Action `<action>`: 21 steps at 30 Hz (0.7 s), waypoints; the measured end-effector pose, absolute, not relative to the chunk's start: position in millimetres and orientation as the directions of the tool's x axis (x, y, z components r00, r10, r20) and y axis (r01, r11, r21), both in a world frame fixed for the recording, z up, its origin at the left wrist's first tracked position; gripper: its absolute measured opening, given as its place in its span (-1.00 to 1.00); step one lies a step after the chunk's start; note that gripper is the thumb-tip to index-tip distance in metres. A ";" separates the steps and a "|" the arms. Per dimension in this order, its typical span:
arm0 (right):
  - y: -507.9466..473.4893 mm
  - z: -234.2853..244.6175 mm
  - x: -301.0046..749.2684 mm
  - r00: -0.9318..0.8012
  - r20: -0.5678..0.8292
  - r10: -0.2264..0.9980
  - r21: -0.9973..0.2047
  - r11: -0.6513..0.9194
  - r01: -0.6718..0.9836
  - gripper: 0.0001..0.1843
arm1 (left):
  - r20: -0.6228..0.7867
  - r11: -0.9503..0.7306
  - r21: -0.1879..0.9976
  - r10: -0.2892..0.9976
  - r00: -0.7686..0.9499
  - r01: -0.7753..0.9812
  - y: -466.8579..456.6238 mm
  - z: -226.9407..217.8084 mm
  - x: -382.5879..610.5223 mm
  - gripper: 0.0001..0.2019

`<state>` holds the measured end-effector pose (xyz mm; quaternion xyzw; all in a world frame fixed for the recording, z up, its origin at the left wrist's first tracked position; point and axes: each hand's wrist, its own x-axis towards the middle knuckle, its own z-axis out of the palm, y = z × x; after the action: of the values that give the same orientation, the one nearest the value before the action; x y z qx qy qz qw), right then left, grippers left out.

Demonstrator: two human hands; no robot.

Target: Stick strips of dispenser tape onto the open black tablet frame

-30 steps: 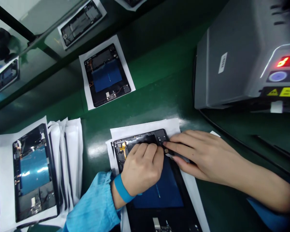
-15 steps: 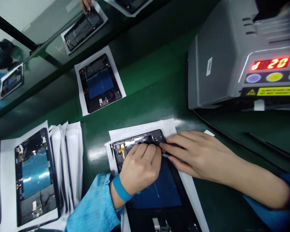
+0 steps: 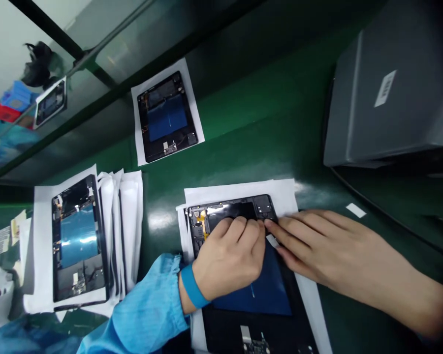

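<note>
An opened tablet (image 3: 221,329) lies tilted on white sheets in front of me, with a blue film (image 3: 269,295) over its middle and a gold flex cable (image 3: 203,221) near its top left. My left hand (image 3: 231,255) is curled over the upper part, its fingertips bunched near the right edge. Whatever those fingers pinch is hidden. My right hand (image 3: 325,248) comes in from the right with fingers stretched out, its index fingertip touching the tablet's edge beside the left fingertips. A small silvery piece (image 3: 272,240) shows just below that index finger.
Another opened tablet (image 3: 166,118) rests on white paper farther back. At left, one more tablet (image 3: 79,236) lies by a stack of white sleeves (image 3: 131,211). A grey machine (image 3: 391,98) stands at right, its black cable (image 3: 369,201) on the green bench. A white label (image 3: 356,210) lies nearby.
The view has shifted, so the bench things sit differently and the machine's display has left the picture. Both hands stay at the tablet's upper right edge, with little change in grip.
</note>
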<state>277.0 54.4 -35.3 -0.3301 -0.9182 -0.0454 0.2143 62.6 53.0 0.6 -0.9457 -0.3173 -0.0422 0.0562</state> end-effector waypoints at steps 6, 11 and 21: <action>59.5 -34.5 280.9 -0.593 0.463 0.659 -0.239 0.737 0.632 -0.78 | 0.105 -0.772 -0.050 0.627 0.772 0.634 49.1 -2.4 56.6 -0.64; 63.4 -30.4 271.6 -0.510 0.476 0.716 -0.188 0.650 0.736 -0.79 | 0.115 -0.773 -0.006 0.630 0.768 0.635 49.7 -5.9 55.9 -0.64; 62.6 -32.1 266.3 -0.530 0.433 0.729 -0.174 0.645 0.744 -0.80 | 0.163 -0.763 0.028 0.640 0.751 0.645 49.6 -8.6 55.9 -0.68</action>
<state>266.3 62.6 -32.1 -0.4213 -0.8745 -0.0161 0.2400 55.9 49.6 -8.6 -0.9354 -0.3436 -0.0817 0.0152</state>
